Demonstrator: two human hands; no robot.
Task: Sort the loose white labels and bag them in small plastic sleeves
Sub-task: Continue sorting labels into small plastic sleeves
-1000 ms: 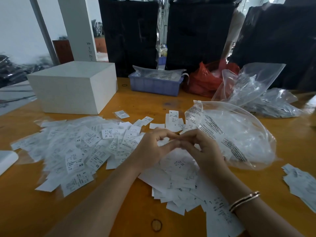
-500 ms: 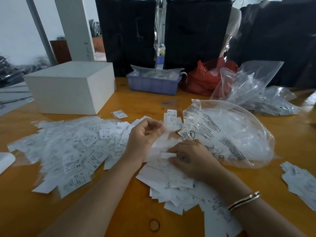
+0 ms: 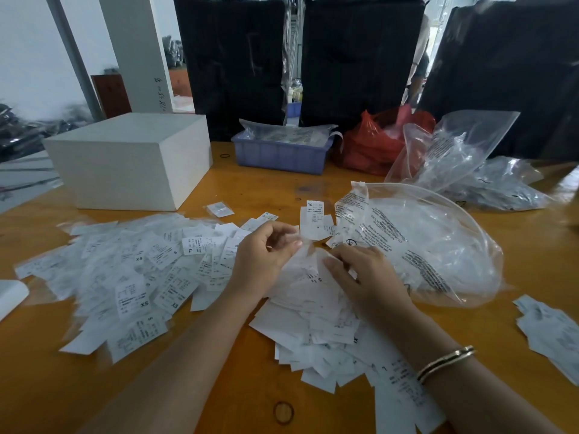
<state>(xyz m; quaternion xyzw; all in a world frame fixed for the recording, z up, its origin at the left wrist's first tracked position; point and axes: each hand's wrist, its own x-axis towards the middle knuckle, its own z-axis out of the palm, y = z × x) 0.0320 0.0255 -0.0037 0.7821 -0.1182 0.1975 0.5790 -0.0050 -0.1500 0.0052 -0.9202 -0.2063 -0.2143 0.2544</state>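
A small clear sleeve (image 3: 302,245) is being pinched by the curled fingers of the left hand (image 3: 263,252). Loose labels (image 3: 313,311) are being pressed on the table (image 3: 219,386) by the right hand (image 3: 363,274), fingers bent; whether one is gripped cannot be told.

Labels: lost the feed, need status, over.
Left hand pinching a small clear sleeve. Right hand resting on the loose label pile. Big clear bag crowding right.
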